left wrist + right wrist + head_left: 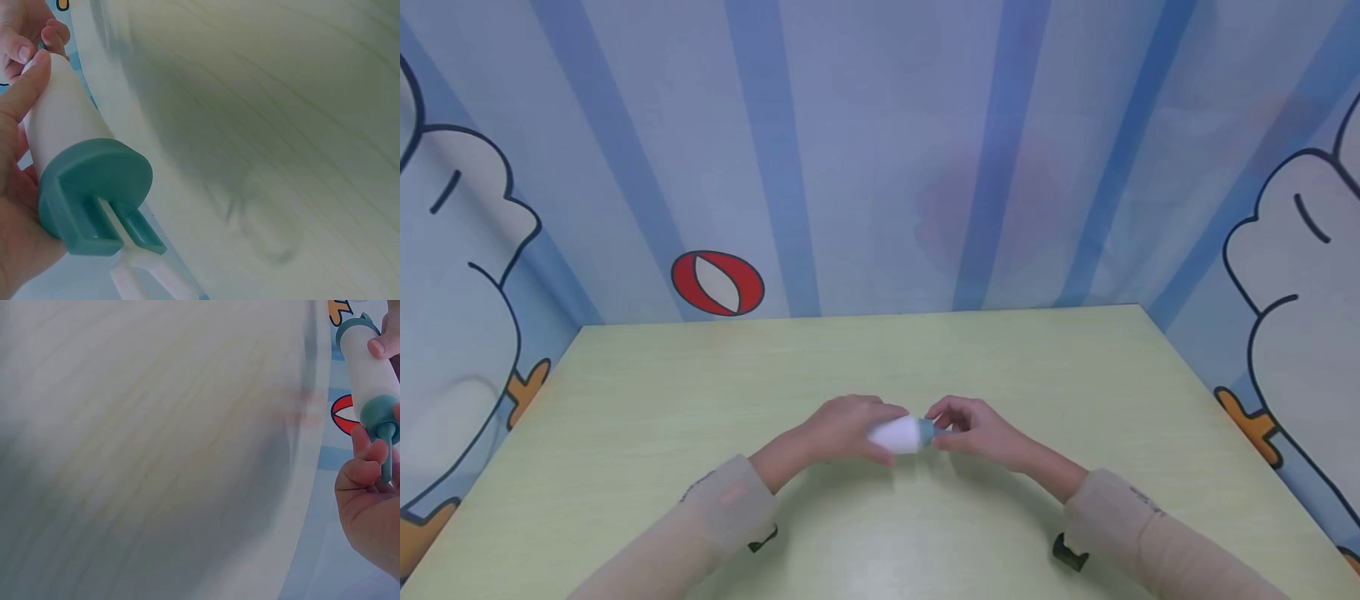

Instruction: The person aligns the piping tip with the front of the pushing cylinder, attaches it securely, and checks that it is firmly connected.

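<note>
A piping syringe with a white barrel and teal ends lies sideways between the two hands, in the middle of the head view. My left hand grips the barrel from the left. The left wrist view shows the syringe's teal end flange, with a white forked handle coming out of it. At the other end my right hand pinches the narrow teal nozzle below the rounded teal cap. Part of the barrel is hidden under the left fingers.
Both arms reach over a pale yellow-green table. Behind it hangs a blue striped backdrop with a printed red and white ball. White cartoon figures are printed on the side panels. A dark wrist mount shows under the right sleeve.
</note>
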`<control>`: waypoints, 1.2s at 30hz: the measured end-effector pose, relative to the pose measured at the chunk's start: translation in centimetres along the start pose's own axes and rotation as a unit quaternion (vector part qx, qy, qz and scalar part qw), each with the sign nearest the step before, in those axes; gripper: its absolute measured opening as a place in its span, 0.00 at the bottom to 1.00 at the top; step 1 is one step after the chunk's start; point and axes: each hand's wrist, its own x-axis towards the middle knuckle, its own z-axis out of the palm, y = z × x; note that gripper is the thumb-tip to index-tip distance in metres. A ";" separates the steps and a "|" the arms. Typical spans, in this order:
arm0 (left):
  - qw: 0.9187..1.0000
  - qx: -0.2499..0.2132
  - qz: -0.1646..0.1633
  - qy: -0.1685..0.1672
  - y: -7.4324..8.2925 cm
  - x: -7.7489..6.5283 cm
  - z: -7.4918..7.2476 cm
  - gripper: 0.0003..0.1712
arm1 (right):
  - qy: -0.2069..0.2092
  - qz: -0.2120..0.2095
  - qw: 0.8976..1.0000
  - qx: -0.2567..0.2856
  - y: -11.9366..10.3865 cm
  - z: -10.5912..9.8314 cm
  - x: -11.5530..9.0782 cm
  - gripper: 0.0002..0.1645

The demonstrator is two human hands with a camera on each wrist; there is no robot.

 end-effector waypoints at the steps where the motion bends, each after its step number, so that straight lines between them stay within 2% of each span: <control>1: 1.000 0.000 0.000 0.000 0.1 0.0 0.0 0.31 | 0.001 0.003 1.000 0.002 0.0 0.0 0.0 0.17; 9: 1.000 0.002 0.011 0.004 0.4 -0.1 -0.2 0.30 | 0.003 0.027 1.000 0.010 -0.4 0.1 -0.1 0.18; 15: 0.999 0.034 0.010 0.016 0.6 -0.2 0.0 0.32 | -0.015 0.050 0.998 0.039 -0.4 -0.1 -0.2 0.19; 21: 0.995 0.080 0.032 0.048 0.9 -0.5 0.0 0.34 | -0.029 0.029 0.999 0.023 -0.1 -0.4 -0.4 0.18; 27: 0.988 0.108 0.064 0.090 1.2 -0.7 -0.4 0.33 | -0.028 0.034 0.999 0.003 -0.5 -0.6 -0.5 0.27; 30: 0.987 0.112 0.063 0.095 1.3 -0.7 -0.5 0.33 | -0.030 0.038 0.999 -0.006 -0.9 -0.8 -0.6 0.29; 36: 0.989 0.102 0.049 0.097 1.4 -0.9 -0.7 0.33 | -0.017 0.017 1.000 -0.018 -1.6 -1.1 -1.0 0.23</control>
